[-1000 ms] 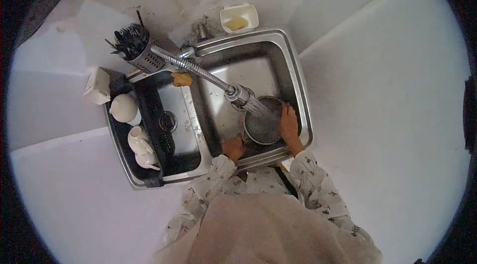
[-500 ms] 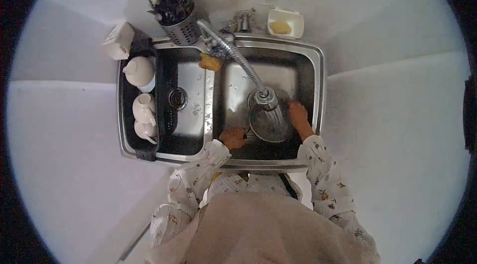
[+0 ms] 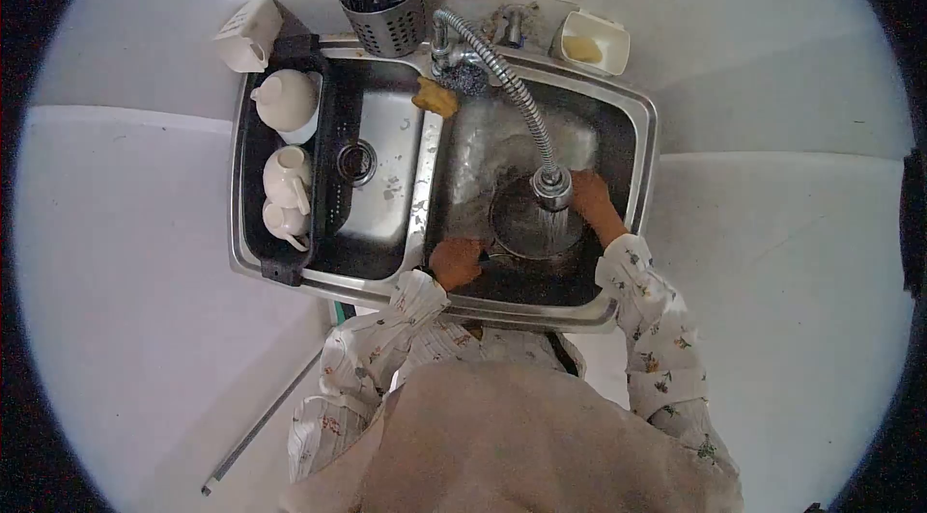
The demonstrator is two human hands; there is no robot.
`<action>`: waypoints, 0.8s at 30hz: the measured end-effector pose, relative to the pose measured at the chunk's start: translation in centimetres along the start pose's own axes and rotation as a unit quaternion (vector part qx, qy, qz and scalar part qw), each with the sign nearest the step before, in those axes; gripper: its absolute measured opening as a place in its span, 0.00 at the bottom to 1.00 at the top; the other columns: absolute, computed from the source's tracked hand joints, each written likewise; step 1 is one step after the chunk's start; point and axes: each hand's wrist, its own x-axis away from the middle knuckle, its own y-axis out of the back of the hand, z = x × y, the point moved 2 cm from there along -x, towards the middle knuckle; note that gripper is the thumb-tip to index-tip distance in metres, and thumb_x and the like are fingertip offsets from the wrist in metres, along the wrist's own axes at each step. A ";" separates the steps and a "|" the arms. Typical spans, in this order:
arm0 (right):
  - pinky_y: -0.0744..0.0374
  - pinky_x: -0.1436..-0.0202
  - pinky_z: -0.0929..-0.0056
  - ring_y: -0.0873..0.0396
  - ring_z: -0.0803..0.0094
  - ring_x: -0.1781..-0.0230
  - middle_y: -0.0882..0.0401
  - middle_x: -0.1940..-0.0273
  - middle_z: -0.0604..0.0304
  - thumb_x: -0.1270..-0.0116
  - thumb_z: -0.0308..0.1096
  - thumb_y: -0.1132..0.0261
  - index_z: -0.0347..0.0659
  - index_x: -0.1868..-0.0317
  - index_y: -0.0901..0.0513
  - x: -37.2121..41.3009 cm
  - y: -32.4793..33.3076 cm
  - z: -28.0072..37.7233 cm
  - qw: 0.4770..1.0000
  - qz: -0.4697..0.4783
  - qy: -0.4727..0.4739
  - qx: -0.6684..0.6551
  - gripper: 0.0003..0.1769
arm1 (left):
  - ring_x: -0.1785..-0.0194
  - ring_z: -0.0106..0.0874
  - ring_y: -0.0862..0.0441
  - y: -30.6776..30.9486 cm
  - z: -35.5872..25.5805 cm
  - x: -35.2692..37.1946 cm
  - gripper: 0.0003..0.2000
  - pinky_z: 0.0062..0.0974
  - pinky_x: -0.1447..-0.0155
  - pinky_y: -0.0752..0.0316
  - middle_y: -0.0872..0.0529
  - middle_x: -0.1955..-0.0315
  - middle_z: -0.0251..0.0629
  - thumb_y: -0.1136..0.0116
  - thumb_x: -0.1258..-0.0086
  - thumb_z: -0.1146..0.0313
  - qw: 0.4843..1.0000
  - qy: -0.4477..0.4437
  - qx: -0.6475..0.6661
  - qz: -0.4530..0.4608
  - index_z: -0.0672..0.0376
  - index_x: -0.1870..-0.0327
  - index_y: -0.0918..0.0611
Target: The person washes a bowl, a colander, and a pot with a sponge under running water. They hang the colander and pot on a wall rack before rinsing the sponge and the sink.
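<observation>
A round pan (image 3: 521, 235) lies tilted in the right basin, with water running into it from the spray head (image 3: 552, 187). My left hand (image 3: 457, 263) is closed around its dark handle at the lower left. On the far side, my right hand (image 3: 593, 198) is at the pan's right rim, close beside the spray head, its fingertips hidden. A flexible metal hose (image 3: 517, 88) arches over the basin from the tap to the spray head.
The sink (image 3: 417, 194) has a left basin with a drain. A black rack (image 3: 317, 141) there holds a white teapot (image 3: 286, 100) and cups (image 3: 287, 177). Behind stand a cutlery holder (image 3: 388, 27) and a soap dish (image 3: 618, 45). A yellow sponge (image 3: 435, 98) and scourer (image 3: 465, 79) lie near the tap.
The whole view has shifted and turned slightly. My right hand has moved up along the pan's rim, nearer the spray head. My left hand still grips the handle.
</observation>
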 end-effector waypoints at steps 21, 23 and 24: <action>0.23 0.64 0.57 0.19 0.53 0.65 0.19 0.64 0.47 0.46 0.30 0.46 0.34 0.66 0.19 -0.4 -1.4 -1.2 0.967 0.191 0.135 0.099 0.11 | 0.63 0.46 0.19 -1.5 -2.4 2.7 0.19 0.43 0.60 0.24 0.18 0.69 0.51 0.47 0.43 0.68 0.989 -0.086 0.033 0.116 0.53 0.48 0.25; 0.23 0.66 0.58 0.19 0.54 0.66 0.19 0.64 0.47 0.46 0.30 0.45 0.35 0.66 0.19 0.0 -0.7 -0.8 0.956 0.271 0.049 0.100 0.11 | 0.62 0.46 0.19 -1.8 -2.5 2.9 0.19 0.43 0.58 0.25 0.17 0.68 0.49 0.46 0.44 0.68 0.988 -0.101 0.050 0.107 0.54 0.49 0.24; 0.23 0.67 0.60 0.19 0.55 0.67 0.19 0.64 0.48 0.46 0.30 0.45 0.34 0.67 0.19 0.5 -0.8 -1.2 0.963 0.253 0.056 0.073 0.11 | 0.61 0.46 0.19 -1.9 -2.5 2.9 0.19 0.43 0.56 0.26 0.17 0.67 0.48 0.46 0.45 0.68 0.986 -0.115 0.068 0.101 0.56 0.50 0.24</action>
